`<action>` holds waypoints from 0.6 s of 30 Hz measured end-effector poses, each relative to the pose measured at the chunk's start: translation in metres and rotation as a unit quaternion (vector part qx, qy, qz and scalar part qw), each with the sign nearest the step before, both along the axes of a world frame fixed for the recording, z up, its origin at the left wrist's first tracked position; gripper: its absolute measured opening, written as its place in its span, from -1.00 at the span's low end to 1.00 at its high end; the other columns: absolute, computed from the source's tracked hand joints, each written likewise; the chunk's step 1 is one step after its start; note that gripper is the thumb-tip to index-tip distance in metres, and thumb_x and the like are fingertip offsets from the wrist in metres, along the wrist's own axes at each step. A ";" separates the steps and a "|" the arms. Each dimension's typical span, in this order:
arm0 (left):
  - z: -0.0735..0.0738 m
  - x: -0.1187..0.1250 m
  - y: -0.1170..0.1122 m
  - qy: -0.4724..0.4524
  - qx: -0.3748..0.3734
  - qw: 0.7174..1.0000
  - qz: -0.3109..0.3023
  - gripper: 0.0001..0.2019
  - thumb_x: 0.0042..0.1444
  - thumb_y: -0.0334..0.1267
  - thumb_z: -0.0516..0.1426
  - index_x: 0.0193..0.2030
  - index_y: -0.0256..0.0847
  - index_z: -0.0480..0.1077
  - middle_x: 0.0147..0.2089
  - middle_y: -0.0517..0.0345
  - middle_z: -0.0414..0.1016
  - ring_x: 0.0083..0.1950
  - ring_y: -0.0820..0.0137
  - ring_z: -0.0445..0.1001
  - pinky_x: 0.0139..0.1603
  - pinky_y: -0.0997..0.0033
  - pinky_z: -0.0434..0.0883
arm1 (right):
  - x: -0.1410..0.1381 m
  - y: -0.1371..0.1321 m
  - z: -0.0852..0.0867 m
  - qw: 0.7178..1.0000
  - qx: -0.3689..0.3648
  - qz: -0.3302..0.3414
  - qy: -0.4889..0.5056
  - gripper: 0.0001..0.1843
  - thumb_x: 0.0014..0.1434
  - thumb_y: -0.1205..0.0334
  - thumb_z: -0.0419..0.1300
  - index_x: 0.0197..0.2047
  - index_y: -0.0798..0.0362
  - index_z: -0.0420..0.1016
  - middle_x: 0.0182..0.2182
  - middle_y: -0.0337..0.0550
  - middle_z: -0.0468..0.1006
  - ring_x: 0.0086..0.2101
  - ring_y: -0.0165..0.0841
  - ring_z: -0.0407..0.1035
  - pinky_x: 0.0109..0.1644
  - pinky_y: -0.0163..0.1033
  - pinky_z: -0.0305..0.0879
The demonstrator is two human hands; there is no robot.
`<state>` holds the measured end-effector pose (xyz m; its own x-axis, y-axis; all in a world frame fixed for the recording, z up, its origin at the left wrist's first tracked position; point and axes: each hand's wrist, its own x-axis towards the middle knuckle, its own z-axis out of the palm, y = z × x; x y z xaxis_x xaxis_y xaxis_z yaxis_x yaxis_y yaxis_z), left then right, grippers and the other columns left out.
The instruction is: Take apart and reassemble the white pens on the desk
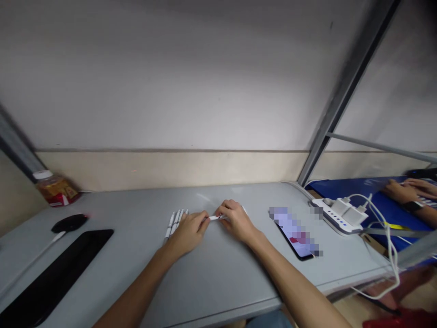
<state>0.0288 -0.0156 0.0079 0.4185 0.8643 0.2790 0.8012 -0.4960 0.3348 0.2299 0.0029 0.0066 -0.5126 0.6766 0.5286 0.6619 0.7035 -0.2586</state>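
White pen [214,217] sits between my 2 hands, around the middle of my desk's width; I cannot tell whether it touches the top. Behind everything rises the pale wall [205,100], and in front of it spreads my grey desk [211,282]. Off to my right is a blue table [331,187], with a co-worker's hands [401,192] over it. On my side, a long black slab [64,273] lies at the left, and a white power strip [332,216] carries plugs near the right edge. My left hand [188,231] pinches the pen towards its left end, my right hand [236,220] towards its right, with a short white stretch showing between them. A lit phone [297,234] lies right of my right hand, a bottle [56,189] is at the back left, and a black mouse [70,223] rests nearer me.

Smallest is the row of pens [170,224], at least 3 side by side, partly hidden by my left hand. I judge the work to be partway: 1 pen is in hand, not laid down. Whether the row is finished or waiting, I cannot tell.
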 end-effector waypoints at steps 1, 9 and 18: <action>0.000 0.000 0.000 -0.007 -0.006 1.000 -0.001 -0.69 0.32 -0.10 -0.14 -0.29 -0.15 0.33 -0.38 0.21 0.47 -0.33 0.36 0.40 -0.21 0.37 0.17 | 0.000 0.000 0.000 1.000 0.002 -0.002 -0.002 -0.70 0.05 0.55 0.17 -0.19 0.00 0.43 -0.28 -0.19 0.40 -0.23 -0.34 0.23 -0.18 -0.30 0.11; 0.002 -0.002 -0.001 -0.031 -0.017 0.999 -0.015 -0.71 0.31 -0.11 -0.12 -0.28 -0.15 0.34 -0.40 0.22 0.45 -0.38 0.40 0.37 -0.30 0.42 0.16 | -0.001 -0.006 0.006 0.999 0.008 -0.013 -0.028 -0.72 0.11 0.48 0.18 -0.12 -0.01 0.44 -0.24 -0.17 0.41 -0.21 -0.32 0.22 -0.17 -0.26 0.08; -0.003 -0.004 0.001 0.018 0.023 1.000 -0.004 -0.71 0.33 -0.16 -0.15 -0.21 -0.13 0.36 -0.23 0.15 0.52 -0.17 0.31 0.44 -0.08 0.28 0.18 | 0.000 -0.009 0.015 0.997 -0.030 -0.005 -0.066 -0.78 0.33 0.24 0.04 -0.13 0.02 0.52 -0.28 -0.11 0.53 -0.21 -0.32 0.30 -0.12 -0.20 0.06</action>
